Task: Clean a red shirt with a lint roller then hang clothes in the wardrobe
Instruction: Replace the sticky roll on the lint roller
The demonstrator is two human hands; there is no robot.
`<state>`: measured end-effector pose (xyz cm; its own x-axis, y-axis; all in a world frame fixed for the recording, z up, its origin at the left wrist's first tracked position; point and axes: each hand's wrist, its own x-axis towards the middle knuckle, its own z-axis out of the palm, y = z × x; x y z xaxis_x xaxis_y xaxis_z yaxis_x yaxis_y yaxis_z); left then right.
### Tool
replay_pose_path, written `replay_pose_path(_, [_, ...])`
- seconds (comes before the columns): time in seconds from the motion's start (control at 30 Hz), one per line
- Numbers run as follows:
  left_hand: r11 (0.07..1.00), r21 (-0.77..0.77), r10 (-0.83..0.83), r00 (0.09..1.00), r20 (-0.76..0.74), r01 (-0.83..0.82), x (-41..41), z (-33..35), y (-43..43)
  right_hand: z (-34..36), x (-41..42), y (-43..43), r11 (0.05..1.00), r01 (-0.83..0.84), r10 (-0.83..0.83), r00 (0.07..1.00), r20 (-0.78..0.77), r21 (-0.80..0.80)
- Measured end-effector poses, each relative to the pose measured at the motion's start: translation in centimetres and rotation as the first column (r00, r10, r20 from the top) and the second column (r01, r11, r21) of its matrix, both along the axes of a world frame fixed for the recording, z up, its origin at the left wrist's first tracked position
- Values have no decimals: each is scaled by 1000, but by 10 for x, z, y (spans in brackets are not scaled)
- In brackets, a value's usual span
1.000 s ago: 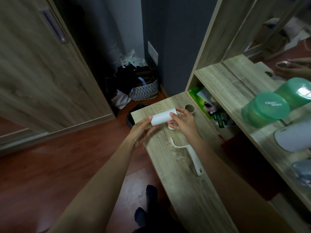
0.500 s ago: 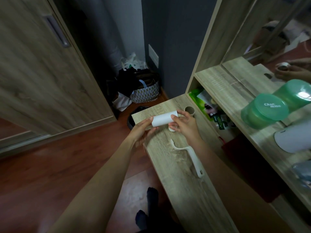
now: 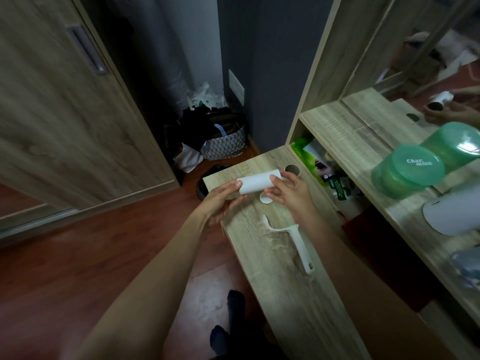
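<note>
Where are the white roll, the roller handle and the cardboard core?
white roll (image 3: 259, 181), head view, middle of its side.
roller handle (image 3: 301, 250), head view, on its straight grip.
cardboard core (image 3: 292, 169), head view, on its open end.

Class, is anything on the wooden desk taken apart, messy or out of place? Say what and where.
The white lint-roller handle lies bare on the desk, its roll off: the left hand and right hand hold the white roll. Fluff is scattered beside the handle, and an empty cardboard core sits behind the roll.
</note>
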<state>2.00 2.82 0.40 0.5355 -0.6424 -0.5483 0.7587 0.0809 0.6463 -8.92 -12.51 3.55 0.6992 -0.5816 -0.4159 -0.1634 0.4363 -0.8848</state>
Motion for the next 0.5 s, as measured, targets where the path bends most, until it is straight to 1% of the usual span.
replay_pose_path(0.33, [999,8,40,999,35,-40,1,-3,-5,0,-3,4,999,41,-42,998,35,25])
replay_pose_path(0.5, [997,55,44,991,126,-51,-2,-5,-6,-1,-4,4,997,68,-69,996,51,23])
